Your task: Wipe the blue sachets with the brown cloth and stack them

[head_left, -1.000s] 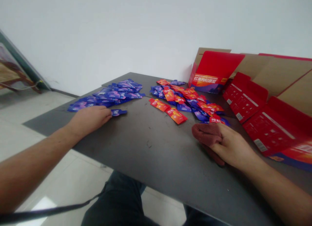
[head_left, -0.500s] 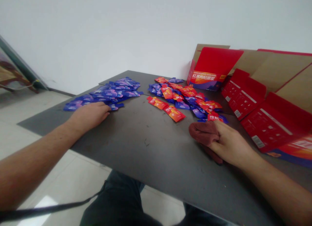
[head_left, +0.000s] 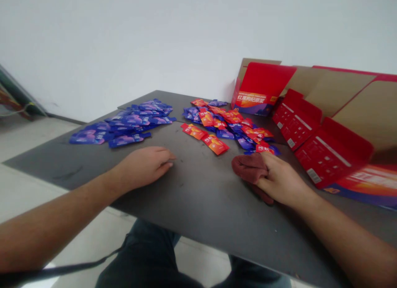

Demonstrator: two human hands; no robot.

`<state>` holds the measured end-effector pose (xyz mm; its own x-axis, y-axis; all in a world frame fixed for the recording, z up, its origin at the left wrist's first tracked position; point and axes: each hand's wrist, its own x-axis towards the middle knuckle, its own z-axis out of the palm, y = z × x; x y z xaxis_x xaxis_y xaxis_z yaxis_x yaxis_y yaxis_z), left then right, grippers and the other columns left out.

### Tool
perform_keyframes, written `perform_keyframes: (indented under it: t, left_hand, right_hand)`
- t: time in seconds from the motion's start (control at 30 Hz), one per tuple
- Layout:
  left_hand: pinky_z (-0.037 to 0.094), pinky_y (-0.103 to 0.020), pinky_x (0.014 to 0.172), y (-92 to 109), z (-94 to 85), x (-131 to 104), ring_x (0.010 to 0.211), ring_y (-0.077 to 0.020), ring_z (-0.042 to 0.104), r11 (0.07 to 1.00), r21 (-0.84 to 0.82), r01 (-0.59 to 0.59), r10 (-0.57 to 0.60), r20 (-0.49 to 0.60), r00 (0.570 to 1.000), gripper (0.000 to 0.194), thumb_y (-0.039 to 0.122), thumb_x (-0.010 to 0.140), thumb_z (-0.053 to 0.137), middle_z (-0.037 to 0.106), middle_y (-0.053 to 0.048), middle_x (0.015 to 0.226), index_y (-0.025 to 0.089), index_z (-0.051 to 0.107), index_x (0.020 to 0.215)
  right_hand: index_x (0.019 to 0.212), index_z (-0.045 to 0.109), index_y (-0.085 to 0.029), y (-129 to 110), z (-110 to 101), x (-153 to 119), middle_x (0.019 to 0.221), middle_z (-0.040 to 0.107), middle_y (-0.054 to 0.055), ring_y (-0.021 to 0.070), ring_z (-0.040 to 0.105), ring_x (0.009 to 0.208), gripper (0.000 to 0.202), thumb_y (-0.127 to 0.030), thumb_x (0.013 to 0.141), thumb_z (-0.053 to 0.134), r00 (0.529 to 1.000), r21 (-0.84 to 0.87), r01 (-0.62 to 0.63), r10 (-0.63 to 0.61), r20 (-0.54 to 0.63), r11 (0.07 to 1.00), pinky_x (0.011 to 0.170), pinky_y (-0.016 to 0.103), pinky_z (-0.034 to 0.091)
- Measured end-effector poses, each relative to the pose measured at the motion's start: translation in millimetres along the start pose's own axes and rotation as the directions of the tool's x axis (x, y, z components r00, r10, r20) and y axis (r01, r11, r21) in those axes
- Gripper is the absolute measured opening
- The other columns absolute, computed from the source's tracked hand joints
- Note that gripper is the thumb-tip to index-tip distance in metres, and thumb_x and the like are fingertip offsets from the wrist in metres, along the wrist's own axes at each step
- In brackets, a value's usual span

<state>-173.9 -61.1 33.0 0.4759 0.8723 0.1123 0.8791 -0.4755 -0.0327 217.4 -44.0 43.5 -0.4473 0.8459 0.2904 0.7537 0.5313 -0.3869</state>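
My left hand (head_left: 148, 166) is low over the dark table, its fingers loosely bent and the thumb a little apart, with nothing visible in them. Behind it lies a heap of blue-purple sachets (head_left: 133, 120), which the hand is not touching. My right hand (head_left: 283, 178) is closed around a folded brown cloth (head_left: 249, 168) near the tabletop. Just beyond the cloth is a mixed pile of red-orange and blue sachets (head_left: 232, 116). Two red-orange sachets (head_left: 215, 144) lie at the near left side of that pile.
Open red cartons (head_left: 331, 149) with flaps raised line the right side of the dark table (head_left: 192, 201). Another red carton (head_left: 254, 102) stands at the back by the white wall. The table's near edge runs above my legs (head_left: 149, 255).
My left hand has moved right and nearer, away from the blue sachets, uncovering those at the heap's front. My right hand still grips the cloth. The view has shifted slightly.
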Motion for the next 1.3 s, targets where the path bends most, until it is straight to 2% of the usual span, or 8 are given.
perform_keyframes:
  t: [0.13,0.3,0.4,0.6,0.8,0.9,1.07,1.3]
  left_hand:
    - [0.051,-0.036,0.099,22.6,-8.7,42.2,0.11,-0.0236,0.068,0.996,-0.025,-0.081,0.079,-0.052,0.995,0.036,0.036,0.099,0.041,0.074,-0.007,0.116,0.022,0.07,0.116]
    - [0.053,-0.033,0.083,26.2,-10.3,103.3,0.094,-0.0234,0.071,0.998,-0.065,-0.002,-0.007,-0.141,0.99,0.032,0.035,0.093,0.046,0.076,-0.006,0.101,0.02,0.071,0.107]
    - [0.053,-0.032,0.086,9.7,-5.6,135.9,0.098,-0.0238,0.071,0.987,-0.089,0.133,-0.149,-0.209,0.966,0.031,0.032,0.09,0.048,0.077,-0.006,0.105,0.021,0.072,0.106]
    - [0.054,-0.039,0.094,-42.2,5.2,184.3,0.105,-0.0291,0.07,0.945,-0.101,0.312,-0.328,-0.261,0.908,0.037,0.029,0.09,0.048,0.076,-0.012,0.112,0.017,0.07,0.117]
    - [0.05,-0.038,0.104,-93.5,15.7,234.4,0.118,-0.0281,0.066,0.887,-0.142,0.44,-0.462,-0.245,0.852,0.048,0.027,0.089,0.05,0.071,-0.015,0.127,0.013,0.062,0.133]
    - [0.047,-0.036,0.108,-112.2,24.4,263.0,0.125,-0.0277,0.062,0.872,-0.155,0.465,-0.488,-0.195,0.85,0.054,0.032,0.089,0.052,0.066,-0.014,0.137,0.013,0.058,0.139]
    - [0.046,-0.037,0.109,-126.7,45.1,308.0,0.131,-0.0301,0.059,0.868,-0.17,0.466,-0.486,-0.104,0.868,0.064,0.043,0.089,0.054,0.06,-0.014,0.146,0.017,0.051,0.148]
    - [0.047,-0.044,0.106,-122.8,63.9,350.5,0.132,-0.0341,0.058,0.835,-0.223,0.503,-0.524,-0.045,0.85,0.068,0.057,0.091,0.046,0.056,-0.01,0.151,0.03,0.046,0.153]
  right_hand:
    - [0.083,0.052,-0.022,3.8,-0.6,-1.3,0.083,0.06,0.004,0.0217,0.058,0.076,0.012,-0.022,0.074,0.06,0.999,-0.04,0.041,-0.041,0.012,0.998,0.067,0.031,0.043]
    - [0.082,0.05,-0.022,4.4,-2.5,-2.3,0.083,0.059,0.003,0.0204,0.057,0.078,0.015,-0.016,0.071,0.058,0.997,-0.031,0.078,-0.077,0.025,0.996,0.069,0.03,0.042]
    - [0.084,0.051,-0.022,5.6,-2.6,-3.0,0.084,0.059,0.003,0.0202,0.057,0.08,0.017,-0.014,0.071,0.059,0.995,-0.018,0.092,-0.092,0.026,0.996,0.07,0.03,0.041]
    - [0.08,0.045,-0.023,9.6,-3.1,-3.9,0.081,0.055,0.002,0.0194,0.053,0.077,0.02,-0.011,0.07,0.059,0.994,0.005,0.108,-0.108,0.029,0.994,0.068,0.029,0.039]
    - [0.083,0.046,-0.022,13.0,-2.5,-1.7,0.084,0.054,0.001,0.0184,0.053,0.079,0.022,-0.008,0.071,0.058,0.992,0.058,0.118,-0.121,0.049,0.991,0.069,0.029,0.038]
    - [0.084,0.046,-0.022,14.4,-2.3,0.0,0.085,0.054,0.0,0.0183,0.053,0.08,0.023,-0.007,0.071,0.058,0.991,0.083,0.11,-0.116,0.064,0.99,0.07,0.029,0.038]
    - [0.087,0.049,-0.021,16.7,-2.1,1.5,0.091,0.056,0.001,0.0184,0.054,0.085,0.024,-0.005,0.073,0.059,0.989,0.137,0.081,-0.096,0.11,0.987,0.073,0.029,0.039]
    - [0.087,0.049,-0.022,17.1,-1.9,4.2,0.09,0.056,0.001,0.018,0.054,0.085,0.022,-0.007,0.076,0.061,0.989,0.162,0.083,-0.102,0.111,0.983,0.072,0.029,0.039]
